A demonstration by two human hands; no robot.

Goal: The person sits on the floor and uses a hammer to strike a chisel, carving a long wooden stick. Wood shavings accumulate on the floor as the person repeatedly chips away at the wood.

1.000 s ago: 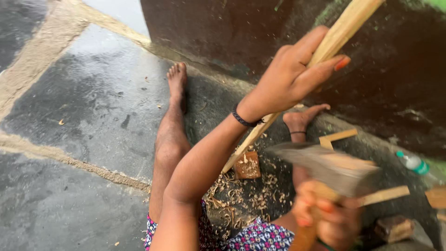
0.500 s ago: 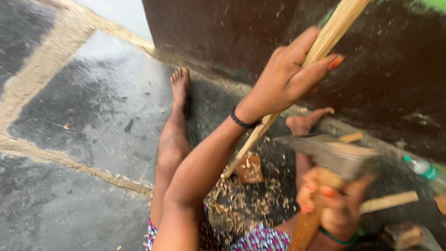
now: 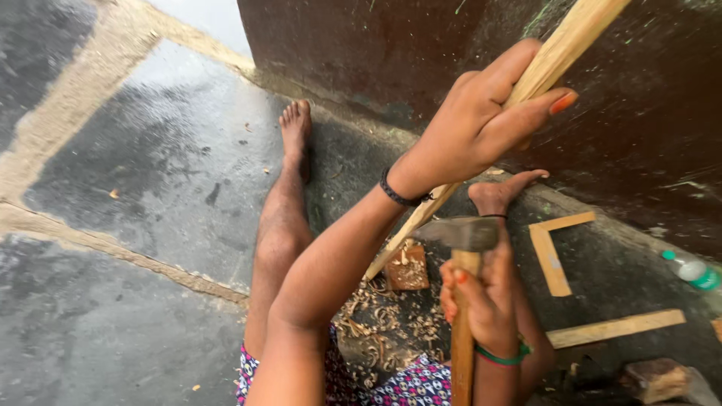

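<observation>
Woodworking on the floor [image 3: 150,173]: the person sits with legs stretched toward a dark wall [image 3: 361,53], and the step in hand looks like chopping or shaving the lower end of a long pale wooden stick [image 3: 556,53].

The left hand [image 3: 474,128] is closed around the stick high up, fingers [image 3: 526,116] wrapped over it and thumb pressed along it, holding it steeply slanted. The stick's lower end comes down onto a small wooden block [image 3: 408,271] that lies between the legs, and it appears to touch the block's near corner. Curled shavings [image 3: 383,316] lie thick around the block and toward the patterned cloth [image 3: 406,387] at the lap.

The right hand [image 3: 489,301] grips the wooden handle of a hatchet-like tool [image 3: 459,233], fingers fully closed on it. The metal head is raised just above the block and just beside the stick's lower part; whether its edge touches the wood I cannot tell.

My judgement is that a cut at the stick's foot calls for the left hand to keep the slant steady on the block while the blade comes down close along the wood, well away from the bare foot [image 3: 500,192] behind it.

Flat wooden strips [image 3: 549,256] lie on the floor to the right, and a small bottle with a green cap [image 3: 692,272] lies near the wall.
</observation>
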